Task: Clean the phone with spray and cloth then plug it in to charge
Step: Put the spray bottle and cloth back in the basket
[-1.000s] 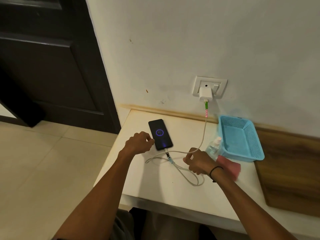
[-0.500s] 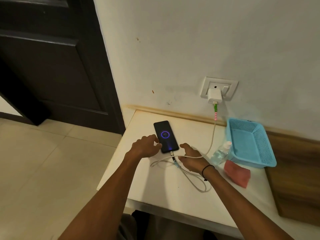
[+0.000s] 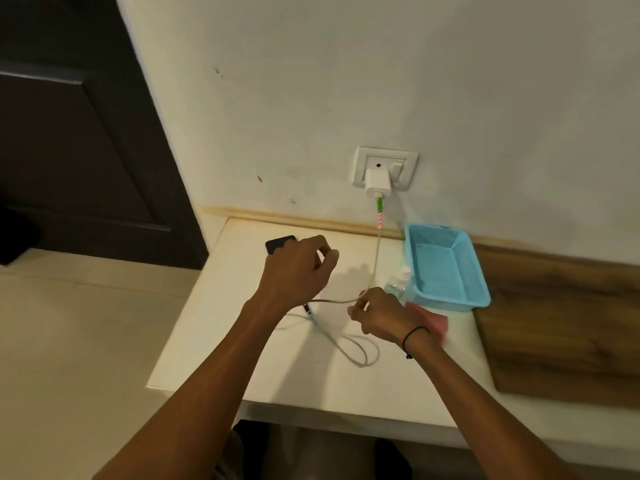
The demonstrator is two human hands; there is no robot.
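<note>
1. Since the earlier frames the left hand [image 3: 294, 268] has slid forward over the phone [image 3: 278, 243], hiding the lit charging ring; only the dark, rounded far corner of the phone now shows. The right hand [image 3: 379, 315] has drawn back toward the cloth.
2. The wall [image 3: 381, 81] is matte off-white plaster with a few small scuffs and specks; a dark panelled door [image 3: 69, 133] stands to its left.
3. The table [image 3: 207, 341] is a smooth cream slab with a square corner; beside it lies a wood-grain panel [image 3: 554, 323].
4. The blue basket [image 3: 446, 266] is rectangular plastic with perforated mesh walls. A small dark mark on its far rim is too small to read.
5. The left hand is loosely curled, fingers bent over the phone; whether it actually grips it cannot be told.
6. The right hand, a thin black cord at its wrist, pinches the cable [image 3: 356, 351] between thumb and fingertips.
7. The cable is pale and rubbery, looped on the table, with green and pink spiral wrap below the white charger block [image 3: 377, 183] in the wall socket [image 3: 384, 168].
8. The pink cloth [image 3: 436, 322] lies soft and folded just behind the right wrist.
9. The clear spray bottle [image 3: 400, 280] with a white nozzle stands against the basket; no label is legible.
</note>
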